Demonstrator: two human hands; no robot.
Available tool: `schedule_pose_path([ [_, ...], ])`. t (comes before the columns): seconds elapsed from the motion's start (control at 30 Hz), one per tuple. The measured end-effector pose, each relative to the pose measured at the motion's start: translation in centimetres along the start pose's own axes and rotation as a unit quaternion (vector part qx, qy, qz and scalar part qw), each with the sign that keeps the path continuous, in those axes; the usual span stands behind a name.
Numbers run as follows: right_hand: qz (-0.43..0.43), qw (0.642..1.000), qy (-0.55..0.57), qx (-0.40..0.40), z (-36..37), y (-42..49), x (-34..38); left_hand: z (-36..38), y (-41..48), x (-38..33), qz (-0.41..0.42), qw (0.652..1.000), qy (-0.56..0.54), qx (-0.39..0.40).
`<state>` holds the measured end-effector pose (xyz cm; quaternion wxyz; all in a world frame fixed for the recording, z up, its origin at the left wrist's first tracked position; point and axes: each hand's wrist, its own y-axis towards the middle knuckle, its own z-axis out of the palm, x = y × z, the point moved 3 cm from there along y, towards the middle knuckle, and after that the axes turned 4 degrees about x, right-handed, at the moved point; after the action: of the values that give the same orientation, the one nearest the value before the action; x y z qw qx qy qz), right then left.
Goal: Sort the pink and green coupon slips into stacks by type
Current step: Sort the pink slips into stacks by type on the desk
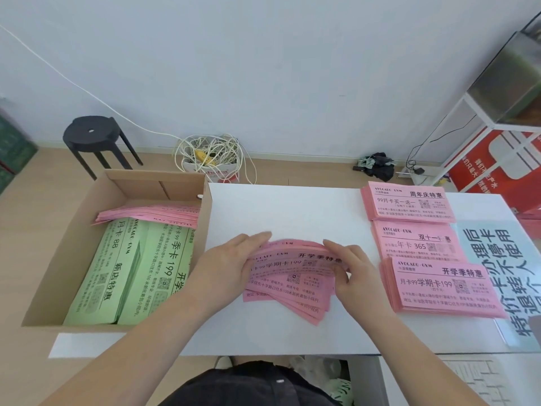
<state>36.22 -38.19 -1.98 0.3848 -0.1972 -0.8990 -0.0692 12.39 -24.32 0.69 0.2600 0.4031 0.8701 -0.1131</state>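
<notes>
I am holding a fanned bundle of pink slips [292, 285] at the middle of the white worktop [278, 206], its lower edge resting on the surface. My left hand [231, 265] is gripping the left end, fingers reaching along the far edge and thumb on the near face. My right hand [351, 273] is pinching the right end, fingers curled over the top.

The slips are thin paper, light and floppy, and I judge they will slide over one another easily. So I am taking them by the short ends and squeezing from both sides to square the fan, not lifting by one corner.

The printed heading matches the nearest pink stack [442, 285] on my right, which sits just in front of the middle pink stack [418, 243] and the far pink stack [409, 205].

The cardboard box [73, 244] to my left is holding green slips [131, 273] and more unsorted pink slips [152, 213].
</notes>
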Motion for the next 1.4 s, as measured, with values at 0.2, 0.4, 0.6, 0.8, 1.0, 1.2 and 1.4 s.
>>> schedule_pose_path([
  [0.2,0.008,1.000,-0.016,-0.007,-0.7,0.9,0.2,-0.8,0.7,0.0,-0.001,1.000,0.006,0.002],
  [0.4,-0.003,0.997,-0.072,-0.023,-3.7,5.8,1.6,-2.5,5.6,0.1,-0.003,1.000,-0.012,-0.014],
  [0.6,0.001,0.995,-0.083,-0.052,-4.3,10.5,0.8,-2.9,11.5,1.2,-0.002,1.000,0.013,-0.012],
  [0.8,0.064,0.996,-0.048,-0.037,-2.4,12.1,-2.7,0.9,14.3,1.9,0.016,0.992,0.089,0.090],
  [1.0,0.108,0.989,0.076,-0.073,-2.6,13.2,-3.2,1.8,15.3,3.0,0.044,0.996,0.047,0.067],
  [1.2,0.159,0.970,0.162,-0.089,-1.0,13.3,-2.7,2.7,15.2,3.0,0.053,0.997,0.018,0.056],
  [1.4,0.154,0.973,0.145,-0.090,-1.7,13.4,-3.0,2.3,14.8,3.7,0.004,0.998,-0.042,0.043],
])
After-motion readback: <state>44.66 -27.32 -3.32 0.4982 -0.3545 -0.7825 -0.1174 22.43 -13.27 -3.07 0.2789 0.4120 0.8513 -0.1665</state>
